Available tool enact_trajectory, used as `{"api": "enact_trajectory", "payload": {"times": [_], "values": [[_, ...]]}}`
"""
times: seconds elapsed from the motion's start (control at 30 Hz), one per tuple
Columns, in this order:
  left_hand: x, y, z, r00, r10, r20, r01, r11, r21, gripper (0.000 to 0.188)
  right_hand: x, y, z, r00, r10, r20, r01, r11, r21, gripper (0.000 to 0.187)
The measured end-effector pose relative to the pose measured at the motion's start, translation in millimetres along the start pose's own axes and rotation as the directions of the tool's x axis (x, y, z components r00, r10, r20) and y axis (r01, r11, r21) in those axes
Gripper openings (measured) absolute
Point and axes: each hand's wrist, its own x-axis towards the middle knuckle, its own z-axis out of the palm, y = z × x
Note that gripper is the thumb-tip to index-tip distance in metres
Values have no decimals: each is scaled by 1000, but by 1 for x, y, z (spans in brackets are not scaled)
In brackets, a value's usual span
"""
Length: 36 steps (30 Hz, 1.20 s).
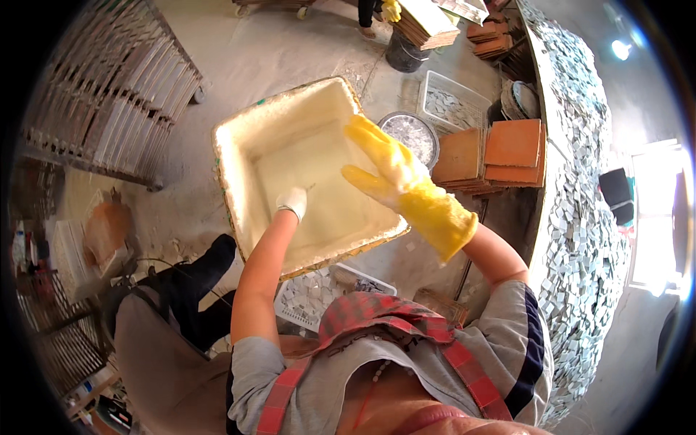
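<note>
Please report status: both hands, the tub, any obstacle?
Left hand at tub, grip unclear. Right hand open, hiding part of tub's rim. Tub pale inside; crate by its near side.

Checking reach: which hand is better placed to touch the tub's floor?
Left, probably: the white-gloved left hand appears down inside the tub; the right hand is raised closer to the camera.

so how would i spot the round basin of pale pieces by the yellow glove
Find the big cream tub in the middle, then the yellow glove on the right hand over its right side. Just beyond that glove sits a grey-rimmed basin of pale pieces. Unlike the rectangular white basket beside it, this one is round.
</note>
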Motion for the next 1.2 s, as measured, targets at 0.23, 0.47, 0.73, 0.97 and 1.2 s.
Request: {"api": "enact_trajectory", "payload": {"times": [0.23, 0.47, 0.73, 0.97, 1.2], "values": [[36, 45, -37, 994, -99, -48, 81, 953, -292, 32, -1, -2, 33, 999, 47, 21, -49, 992, 117, 61], [25, 52, -33, 966, -72, 250, 97, 991, -91, 43, -1, 42, 41, 985, 164, -49, -155, 976, 152, 54], [21, 49, -16, 971, -48, 236, 40, 998, 39, 28, 11, 31, 79, 889, 396, 228, -449, 852, 270, 67], [-20, 12, -19, 985, -78, 153, 86, 995, -45, 24, 14, 57, 120, 599, 553, 579, -539, 813, -220, 70], [-67, 0, -21, 980, -146, 136, 165, 976, -141, 28, -15, 102, 176, 295, 385, 875, -138, 923, -359, 48]]}}
